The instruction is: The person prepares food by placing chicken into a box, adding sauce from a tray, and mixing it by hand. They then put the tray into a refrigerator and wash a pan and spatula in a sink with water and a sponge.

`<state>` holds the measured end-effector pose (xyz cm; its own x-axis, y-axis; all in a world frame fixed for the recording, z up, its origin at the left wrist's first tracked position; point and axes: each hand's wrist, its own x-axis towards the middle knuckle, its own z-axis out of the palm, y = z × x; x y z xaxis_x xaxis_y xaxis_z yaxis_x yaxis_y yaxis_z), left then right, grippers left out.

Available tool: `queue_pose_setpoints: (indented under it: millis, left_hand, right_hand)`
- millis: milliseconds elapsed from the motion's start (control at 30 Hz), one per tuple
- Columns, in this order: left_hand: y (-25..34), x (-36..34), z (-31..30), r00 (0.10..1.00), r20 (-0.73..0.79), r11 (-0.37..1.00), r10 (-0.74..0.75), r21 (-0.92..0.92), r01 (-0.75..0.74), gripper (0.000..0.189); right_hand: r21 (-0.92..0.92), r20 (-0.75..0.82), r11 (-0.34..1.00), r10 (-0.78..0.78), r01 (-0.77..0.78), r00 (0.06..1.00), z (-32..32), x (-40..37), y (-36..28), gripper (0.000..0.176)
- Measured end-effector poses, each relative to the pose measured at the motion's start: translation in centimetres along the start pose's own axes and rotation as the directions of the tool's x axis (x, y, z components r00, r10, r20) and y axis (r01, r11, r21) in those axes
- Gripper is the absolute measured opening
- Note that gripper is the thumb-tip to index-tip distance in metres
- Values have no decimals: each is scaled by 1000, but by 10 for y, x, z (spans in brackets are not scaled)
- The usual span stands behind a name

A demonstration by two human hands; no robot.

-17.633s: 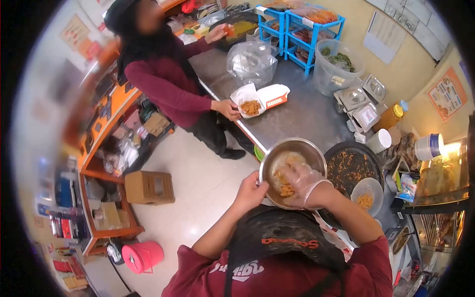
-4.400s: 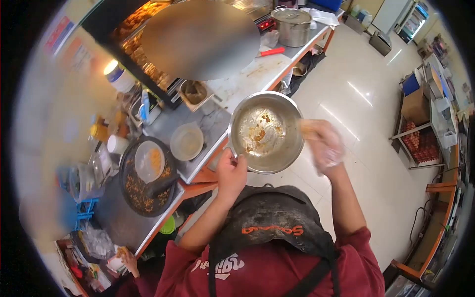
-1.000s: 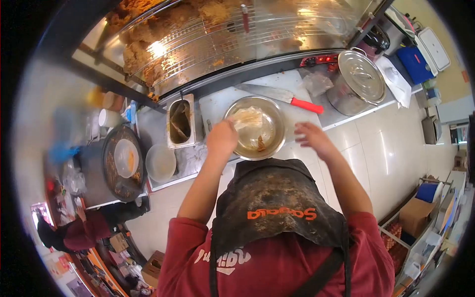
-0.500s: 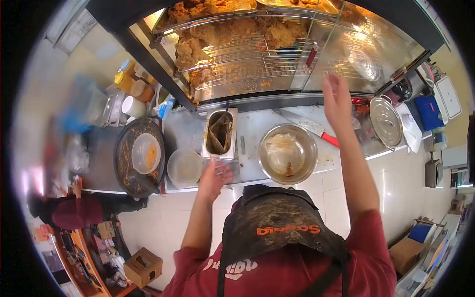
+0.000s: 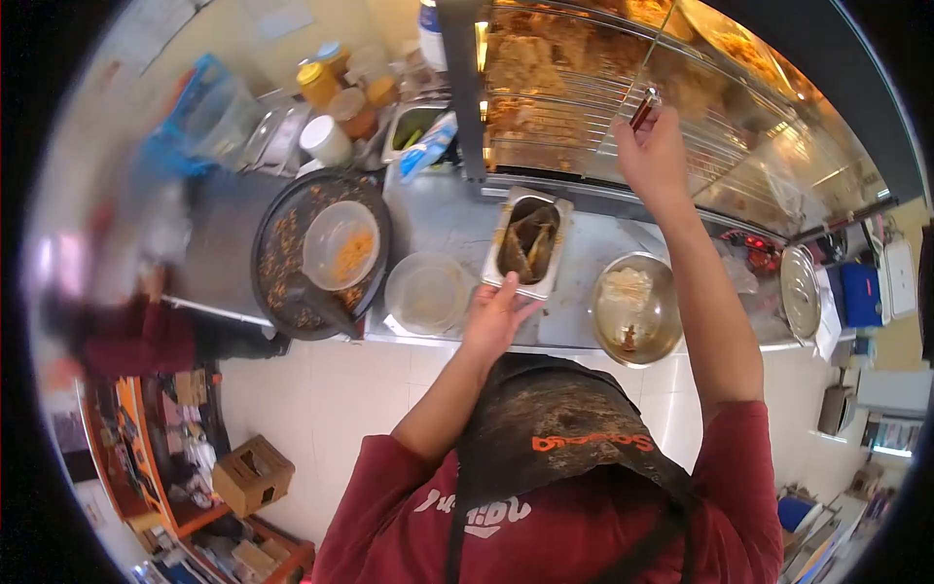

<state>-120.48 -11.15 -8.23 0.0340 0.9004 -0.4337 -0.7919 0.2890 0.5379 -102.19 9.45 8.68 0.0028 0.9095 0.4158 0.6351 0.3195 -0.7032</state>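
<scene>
At the glass sliding door [image 5: 744, 117] of the heated cabinet, my right hand [image 5: 654, 161] is closed around a small red-brown handle [image 5: 644, 105]. My left hand [image 5: 496, 319] is at the near end of a deep rectangular steel container [image 5: 494, 263], its thumb over the rim and its fingers along the outer wall. Dark, flat pieces [image 5: 526, 243] stand inside that container. To its right sits a round steel bowl [image 5: 664, 313] with a crumpled clear plastic bag [image 5: 626, 289] in it. A clear plastic tub [image 5: 425, 294] stands to the left of my left hand.
Fried pieces [image 5: 525, 73] lie on wire racks inside the cabinet. Further left, a large black pan [image 5: 277, 229] bears a clear bowl [image 5: 342, 245] with orange crumbs. Jars [image 5: 326, 141] line the back left. Another person's dark red sleeve [image 5: 136, 341] shows at far left.
My view has turned left. My right hand has gone from open beside the cabinet door to closed on its handle. My left hand has closed onto the steel container's near rim.
</scene>
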Motion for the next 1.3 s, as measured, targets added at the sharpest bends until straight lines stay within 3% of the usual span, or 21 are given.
queue_pose_setpoints:
  millis: [167, 267, 367, 433, 467, 500, 567, 600, 633, 667, 733, 800, 900, 1000, 1100, 1233, 1300]
  left_hand:
    - [3, -3, -6, 999, 49, 998, 15, -56, -13, 26]
    - [4, -6, -10, 1000, 15, 998, -3, -61, 4, 29]
    - [11, -12, -7, 1000, 9, 999, -19, -49, 20, 32]
    - [9, -9, -13, 997, 81, 1000, -7, -16, 8, 37]
    - [9, -10, -9, 999, 37, 1000, -6, 6, 6, 38]
    - [8, -10, -16, 997, 77, 988, 29, 148, -40, 38]
    - [9, -10, -15, 998, 69, 986, -2, 165, -10, 38]
    - [12, -12, -8, 997, 16, 996, -75, 43, 74, 38]
    - [8, -8, -24, 996, 4, 993, -86, 85, 85, 41]
    - [3, -4, -39, 995, -9, 987, -97, 126, 97, 44]
    - [6, -5, -34, 994, -55, 967, -96, 232, 106, 46]
    - [10, -6, -22, 985, -125, 969, -122, 198, 146, 49]
    - [13, 12, -40, 996, -91, 913, -20, 405, 55, 41]
    - [20, 23, -58, 992, 55, 684, 112, 720, -117, 41]
    - [18, 22, -71, 976, 97, 552, 193, 812, -190, 43]
    - [4, 9, -72, 954, 143, 466, 262, 847, -255, 45]
    - [-22, -24, -31, 950, 148, 526, 274, 805, -276, 44]
  right_hand:
    - [7, 196, 995, -97, 97, 976, 28, -9, -58, 38]
    - [299, 347, 946, -228, 123, 910, 25, -21, -37, 37]
    - [200, 451, 980, -83, -10, 889, -30, -60, 13, 32]
    - [-134, 356, 981, 178, -138, 918, -88, -105, 46, 29]
    - [-300, 282, 923, 328, -242, 902, -118, -134, 84, 31]
    - [-444, 191, 829, 457, -339, 869, -138, -163, 116, 33]
    - [-547, 28, 673, 608, -497, 793, -163, -219, 123, 34]
    - [-589, 2, 597, 675, -545, 738, -163, -258, 158, 41]
    - [-535, -68, 626, 638, -568, 767, -154, -286, 159, 44]
    - [-507, -35, 609, 693, -610, 720, -141, -311, 172, 49]
    - [9, 245, 542, 814, -841, 527, -120, -326, 162, 56]
    - [305, 334, 411, 798, -859, 501, -104, -319, 146, 37]
    - [309, 291, 441, 800, -843, 525, -107, -325, 146, 30]
    - [284, 283, 450, 805, -847, 522, -146, -343, 142, 29]
    - [343, 252, 449, 802, -825, 541, -207, -389, 148, 29]
    - [405, 133, 292, 919, -866, 372, -281, -488, 188, 28]
    - [433, 110, 204, 955, -878, 276, -329, -542, 217, 28]
